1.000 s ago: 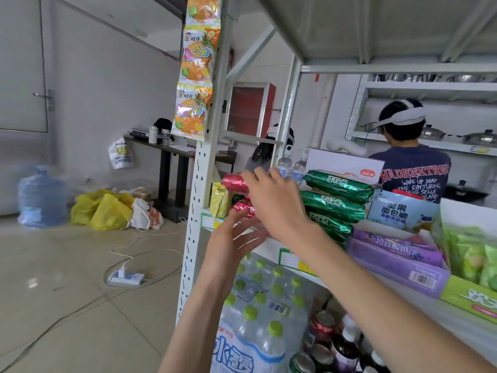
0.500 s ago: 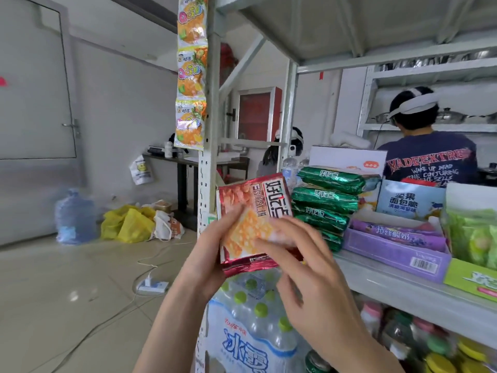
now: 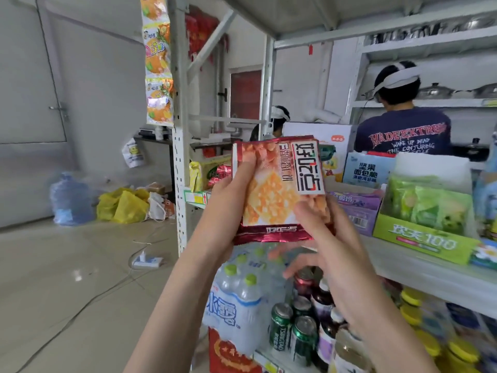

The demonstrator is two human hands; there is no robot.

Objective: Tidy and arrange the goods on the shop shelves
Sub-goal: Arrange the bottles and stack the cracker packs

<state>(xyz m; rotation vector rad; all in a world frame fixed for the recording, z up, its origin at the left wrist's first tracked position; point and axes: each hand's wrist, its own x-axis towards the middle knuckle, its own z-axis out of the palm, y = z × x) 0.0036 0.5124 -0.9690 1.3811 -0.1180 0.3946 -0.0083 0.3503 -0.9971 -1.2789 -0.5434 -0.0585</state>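
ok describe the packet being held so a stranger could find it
Start at the white shelf rack; in front of it the left hand and right hand hold up one packet. Unlike the green box and purple box behind, it is red foil picturing orange crackers, with a white label.

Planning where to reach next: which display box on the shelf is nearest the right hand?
The purple box, right beside the right hand holding the cracker packet; the green box stands farther along.
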